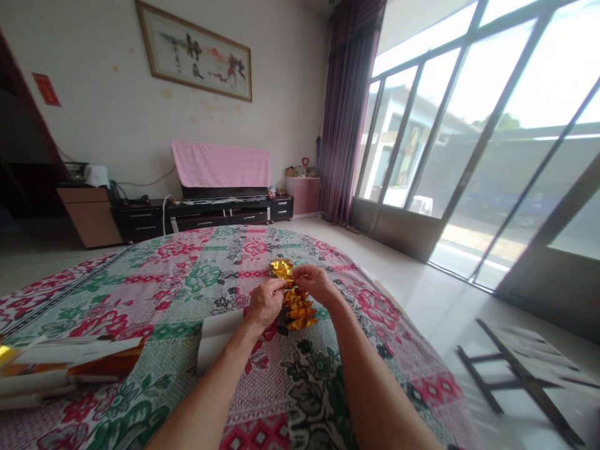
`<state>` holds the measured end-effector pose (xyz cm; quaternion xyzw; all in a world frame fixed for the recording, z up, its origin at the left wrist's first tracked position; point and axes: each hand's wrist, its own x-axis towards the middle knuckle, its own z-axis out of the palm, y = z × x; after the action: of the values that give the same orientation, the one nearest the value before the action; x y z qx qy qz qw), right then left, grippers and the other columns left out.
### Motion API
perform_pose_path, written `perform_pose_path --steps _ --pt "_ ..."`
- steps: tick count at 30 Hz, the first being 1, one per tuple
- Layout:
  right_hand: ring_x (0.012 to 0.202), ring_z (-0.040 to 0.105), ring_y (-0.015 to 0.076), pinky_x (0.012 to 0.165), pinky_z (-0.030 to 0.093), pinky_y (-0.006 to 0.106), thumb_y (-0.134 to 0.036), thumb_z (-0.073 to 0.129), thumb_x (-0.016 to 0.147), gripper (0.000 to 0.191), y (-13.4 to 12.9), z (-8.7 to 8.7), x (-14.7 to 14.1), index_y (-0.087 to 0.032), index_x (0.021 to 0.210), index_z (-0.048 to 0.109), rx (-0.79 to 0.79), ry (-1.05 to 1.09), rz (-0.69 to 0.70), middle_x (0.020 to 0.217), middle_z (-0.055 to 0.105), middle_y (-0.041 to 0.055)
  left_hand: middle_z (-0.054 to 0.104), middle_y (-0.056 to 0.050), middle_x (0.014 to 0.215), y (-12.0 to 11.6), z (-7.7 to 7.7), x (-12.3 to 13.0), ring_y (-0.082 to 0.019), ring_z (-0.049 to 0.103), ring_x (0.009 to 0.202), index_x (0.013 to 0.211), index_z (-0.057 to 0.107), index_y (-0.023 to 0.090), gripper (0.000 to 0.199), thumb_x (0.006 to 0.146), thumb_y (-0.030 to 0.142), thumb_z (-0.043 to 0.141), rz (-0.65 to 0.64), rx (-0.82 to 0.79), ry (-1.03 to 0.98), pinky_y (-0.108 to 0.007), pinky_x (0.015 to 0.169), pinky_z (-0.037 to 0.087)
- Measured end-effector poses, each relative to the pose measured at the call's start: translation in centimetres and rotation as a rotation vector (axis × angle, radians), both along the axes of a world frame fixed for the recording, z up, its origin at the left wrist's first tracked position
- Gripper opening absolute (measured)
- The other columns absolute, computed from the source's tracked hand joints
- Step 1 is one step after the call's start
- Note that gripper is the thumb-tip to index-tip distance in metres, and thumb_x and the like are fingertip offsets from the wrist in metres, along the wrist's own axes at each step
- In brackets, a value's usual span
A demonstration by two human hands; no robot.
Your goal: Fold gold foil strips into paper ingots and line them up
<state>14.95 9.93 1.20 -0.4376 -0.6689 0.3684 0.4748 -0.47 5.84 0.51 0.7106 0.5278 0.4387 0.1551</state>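
Forearms (213, 387) outstretched, left hand (266, 305) beside right hand (315, 284), fingers (280, 284) in a pinch on gold foil (300, 312)

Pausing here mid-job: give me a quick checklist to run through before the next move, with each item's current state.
1. Left hand at the gold foil pieces: ok, it reaches them from their left side.
2. Right hand at the same pieces: ok, close across from the left hand.
3. Firm hold by the fingers: cannot tell, the contact is too small and partly hidden.
4. Foil pieces over the patterned tablecloth: ok.
5. White paper fully in view: not ok, the left forearm partly covers it.
6. Pile of white and gold sheets apart from both hands: ok, off at the left.
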Motion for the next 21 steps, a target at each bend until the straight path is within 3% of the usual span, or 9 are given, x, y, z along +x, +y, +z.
perform_pose_path --steps 7,14,21 --pt "0.056 0.052 0.0094 0.054 0.041 0.021 -0.022 0.053 0.061 0.023 0.1 -0.2 0.1 -0.014 0.078 0.066 -0.026 -0.006 0.034 0.066 0.061 -0.0008 0.066 -0.004 0.107 -0.5 0.0 0.1 -0.015 0.06 0.102 0.098 0.067 0.018 0.034 0.074 0.008 0.045 -0.052 -0.026 0.033 -0.027 0.093 0.045" --pt "0.057 0.055 0.0122 0.052 0.04 0.02 -0.028 0.048 0.069 0.036 0.9 -0.9 0.4 -0.014 0.094 0.069 -0.1 -0.254 -0.355 0.066 0.065 0.0009 0.067 -0.005 0.106 -0.6 0.0 0.2 -0.015 0.06 0.1 0.095 0.068 0.016 0.03 0.075 0.01 0.048 -0.041 -0.051 0.035 -0.026 0.094 0.044" --pt "0.063 0.057 0.0121 0.054 0.038 0.018 -0.029 0.057 0.066 0.027 2.4 0.1 0.2 -0.019 0.084 0.074 -0.157 -0.422 -0.298 0.062 0.064 -0.0007 0.067 -0.003 0.105 -0.8 0.2 0.2 -0.014 0.06 0.1 0.096 0.068 0.019 0.032 0.075 0.009 0.046 -0.05 -0.073 0.015 -0.023 0.093 0.044"
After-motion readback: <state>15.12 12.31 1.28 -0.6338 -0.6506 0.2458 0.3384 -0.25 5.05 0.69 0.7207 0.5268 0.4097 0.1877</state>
